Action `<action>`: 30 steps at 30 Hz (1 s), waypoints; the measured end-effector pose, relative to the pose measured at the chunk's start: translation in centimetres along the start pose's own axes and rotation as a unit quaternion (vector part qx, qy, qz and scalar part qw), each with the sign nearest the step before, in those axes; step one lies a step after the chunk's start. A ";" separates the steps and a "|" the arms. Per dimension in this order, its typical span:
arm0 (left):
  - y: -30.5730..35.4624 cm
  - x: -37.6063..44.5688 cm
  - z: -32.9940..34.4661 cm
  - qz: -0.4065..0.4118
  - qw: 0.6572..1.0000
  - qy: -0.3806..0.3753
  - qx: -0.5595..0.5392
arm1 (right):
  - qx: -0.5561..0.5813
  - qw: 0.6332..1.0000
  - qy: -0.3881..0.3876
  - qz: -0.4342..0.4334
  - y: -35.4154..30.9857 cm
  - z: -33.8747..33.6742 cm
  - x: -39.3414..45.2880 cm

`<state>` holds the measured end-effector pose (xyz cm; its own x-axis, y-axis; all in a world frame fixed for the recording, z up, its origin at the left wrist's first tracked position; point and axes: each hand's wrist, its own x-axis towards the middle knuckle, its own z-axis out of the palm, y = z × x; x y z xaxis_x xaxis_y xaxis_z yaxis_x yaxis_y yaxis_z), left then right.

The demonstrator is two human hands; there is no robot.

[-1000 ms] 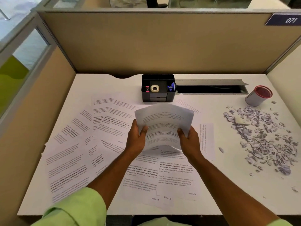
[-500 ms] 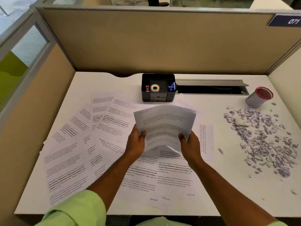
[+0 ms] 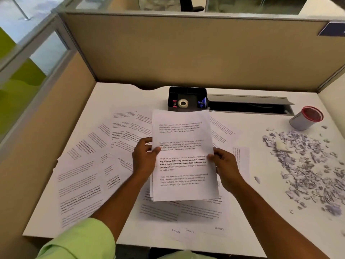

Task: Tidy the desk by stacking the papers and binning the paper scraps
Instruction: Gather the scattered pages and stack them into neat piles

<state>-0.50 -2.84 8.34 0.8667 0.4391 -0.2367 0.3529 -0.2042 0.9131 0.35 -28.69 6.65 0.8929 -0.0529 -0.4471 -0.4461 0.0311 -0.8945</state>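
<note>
While loose printed sheets (image 3: 87, 176) lie fanned across the white worktop (image 3: 261, 212), a person holds a small stack of papers (image 3: 183, 156) above them, the left hand (image 3: 144, 159) and right hand (image 3: 225, 165) pinching its side edges between thumb and fingers (image 3: 155, 149). Well right of the fingers, paper scraps (image 3: 308, 165) lie scattered beside a red-rimmed bin (image 3: 307, 118); beyond the fingers stands a black organizer (image 3: 186, 98).
</note>
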 end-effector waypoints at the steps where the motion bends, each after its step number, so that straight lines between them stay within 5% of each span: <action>1: -0.1 0.0 0.0 -0.006 1.000 0.005 -0.005 | 0.001 1.000 -0.012 0.007 -0.1 -0.1 0.1; 15: -1.9 0.7 -0.2 -0.036 0.999 -0.028 0.020 | 0.039 0.996 -0.042 0.068 0.5 -2.9 0.8; 21: -3.7 1.9 -3.4 -0.042 0.996 0.030 0.078 | 0.021 0.999 0.004 0.029 0.6 -4.5 0.9; 27: -5.9 3.3 -6.7 -0.076 0.983 0.127 0.108 | 0.074 0.997 -0.024 -0.018 -2.7 -4.4 0.7; 30: -5.7 3.4 -6.4 -0.082 0.986 0.113 0.092 | 0.121 0.990 -0.067 -0.020 -4.4 -3.5 0.7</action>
<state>-1.83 5.36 4.47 0.6999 0.6583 -0.2771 0.5575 -0.2611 0.7880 2.68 -32.41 10.23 0.9172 0.0726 -0.3917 -0.3962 0.2711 -0.8773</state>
